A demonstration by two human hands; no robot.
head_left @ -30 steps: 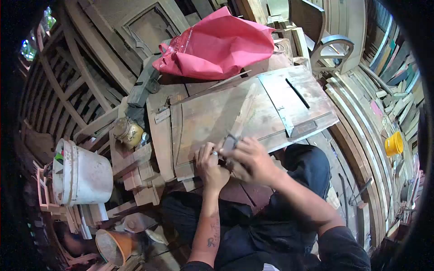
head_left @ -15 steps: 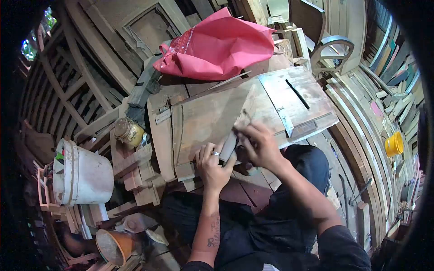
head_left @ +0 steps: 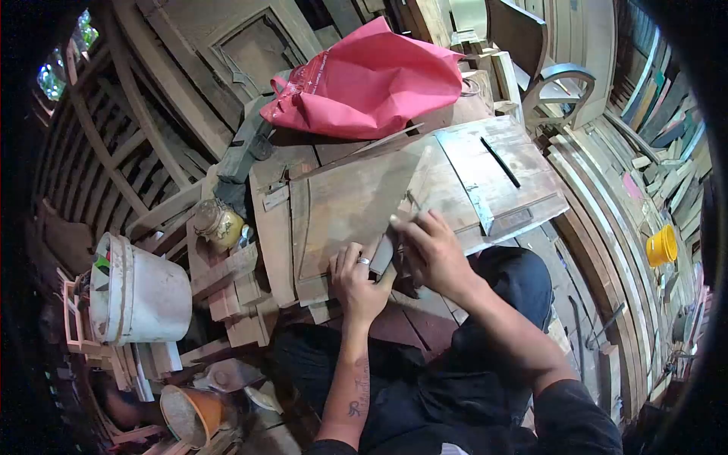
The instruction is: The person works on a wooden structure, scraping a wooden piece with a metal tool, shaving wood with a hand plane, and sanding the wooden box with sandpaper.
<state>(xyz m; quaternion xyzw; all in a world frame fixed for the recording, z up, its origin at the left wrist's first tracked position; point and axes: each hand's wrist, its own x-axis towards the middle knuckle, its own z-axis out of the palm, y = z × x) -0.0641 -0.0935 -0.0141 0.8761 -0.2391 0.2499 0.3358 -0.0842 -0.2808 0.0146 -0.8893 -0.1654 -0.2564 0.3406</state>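
My left hand (head_left: 359, 284), with a ring on one finger, is closed on the lower end of a narrow wooden piece (head_left: 384, 256). That piece slants up and away over a wide wooden board (head_left: 345, 201) in front of me. My right hand (head_left: 436, 254) is closed close against the piece's right side, fingers curled. Whatever those fingers pinch is hidden from view. Farther right on the board lie a flat metal strip (head_left: 461, 178) and a thin black stick-like thing (head_left: 500, 163).
A pink bag (head_left: 371, 83) lies behind the board. To the left stand a glass jar (head_left: 218, 224), a white bucket (head_left: 152, 292) and an orange container (head_left: 208, 417). Long timbers (head_left: 607, 250) and a yellow bucket (head_left: 661, 246) are at right; a wooden chair (head_left: 557, 83) stands behind.
My right hand has shifted slightly down along the wooden piece, and its fingers have changed position. My left hand keeps its grip in nearly the same place.
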